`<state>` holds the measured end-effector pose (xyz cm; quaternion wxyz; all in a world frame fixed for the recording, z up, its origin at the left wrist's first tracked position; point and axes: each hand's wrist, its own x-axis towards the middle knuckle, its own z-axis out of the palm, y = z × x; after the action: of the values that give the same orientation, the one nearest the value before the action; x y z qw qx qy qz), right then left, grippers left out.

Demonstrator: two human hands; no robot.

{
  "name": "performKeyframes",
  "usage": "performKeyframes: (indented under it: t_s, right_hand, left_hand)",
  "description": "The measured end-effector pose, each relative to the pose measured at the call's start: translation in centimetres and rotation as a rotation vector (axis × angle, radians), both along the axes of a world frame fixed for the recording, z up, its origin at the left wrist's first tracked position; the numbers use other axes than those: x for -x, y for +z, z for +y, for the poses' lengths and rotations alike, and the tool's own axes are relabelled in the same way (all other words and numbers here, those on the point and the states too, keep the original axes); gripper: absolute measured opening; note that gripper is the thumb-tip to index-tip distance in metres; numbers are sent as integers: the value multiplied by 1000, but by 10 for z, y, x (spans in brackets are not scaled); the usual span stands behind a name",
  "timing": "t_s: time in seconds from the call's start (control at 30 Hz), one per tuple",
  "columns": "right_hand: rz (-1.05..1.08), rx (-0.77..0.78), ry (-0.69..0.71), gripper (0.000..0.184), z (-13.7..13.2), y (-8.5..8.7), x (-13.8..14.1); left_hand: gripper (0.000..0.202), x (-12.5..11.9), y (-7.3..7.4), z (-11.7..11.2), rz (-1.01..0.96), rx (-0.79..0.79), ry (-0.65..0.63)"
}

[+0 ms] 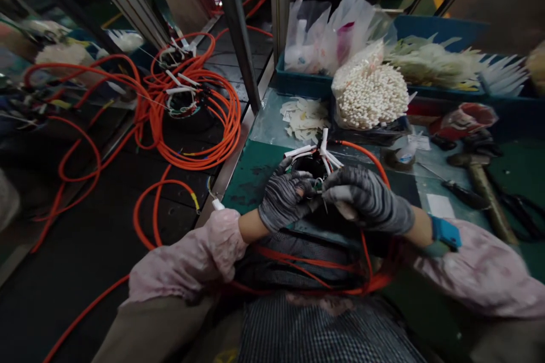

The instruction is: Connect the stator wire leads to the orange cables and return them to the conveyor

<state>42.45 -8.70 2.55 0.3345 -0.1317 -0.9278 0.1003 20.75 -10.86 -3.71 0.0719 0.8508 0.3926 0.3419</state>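
Well left of the fingers, smooth orange cable (227,142) lies coiled beyond the metal table edge (234,157), with green mat (249,171) giving room between there and the left hand (284,199), its striped-knit fingers curled onto a round, dark wired part (309,166). This part, bristling with white sleeves (300,151), sits between both hands, and the right hand (368,195) has its fingers pinched together on thin wires (319,182) at the near side; beyond and right of them, a plastic bag of white tubes (372,93), a screwdriver (466,194) and a hammer (490,197) crowd in.
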Motion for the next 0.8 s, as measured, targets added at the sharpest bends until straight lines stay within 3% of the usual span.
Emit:
performKeyframes:
  t_s: [0.1, 0.2, 0.27, 0.33, 0.4, 0.5, 0.6, 0.67, 0.73, 0.8]
  right_hand:
    - [-85, -138, -34, 17, 5, -7, -11]
    - [-106, -223, -68, 21, -6, -11, -14]
    - [-79, -127, -64, 24, -15, -10, -10]
    - [-18, 61, -70, 25, -17, -11, -2]
    - [50, 224, -165, 26, -8, -15, 10]
    - [148, 284, -415, 21, 23, -19, 23]
    - [203, 275, -562, 18, 49, -12, 26]
    - [114, 205, -638, 23, 55, -3, 25]
    - [-121, 147, -696, 40, 56, 3, 26]
    - [-383, 169, -679, 53, 59, 4, 30]
  left_hand:
    - [22, 0, -1, 0, -6, 16, -7]
    - [25, 0, -3, 0, 14, 66, -14]
    - [26, 0, -4, 0, 29, 95, -14]
    - [29, 0, -5, 1, 40, 90, -17]
    - [28, 0, -4, 1, 50, 68, -15]
    - [20, 3, 3, 2, 43, 49, -38]
    - [18, 13, 13, 1, 85, -12, -130]
    - [20, 21, 20, -1, 191, -72, -77]
    - [23, 29, 27, -2, 334, -113, -8]
    - [25, 35, 37, -2, 460, -132, -48]
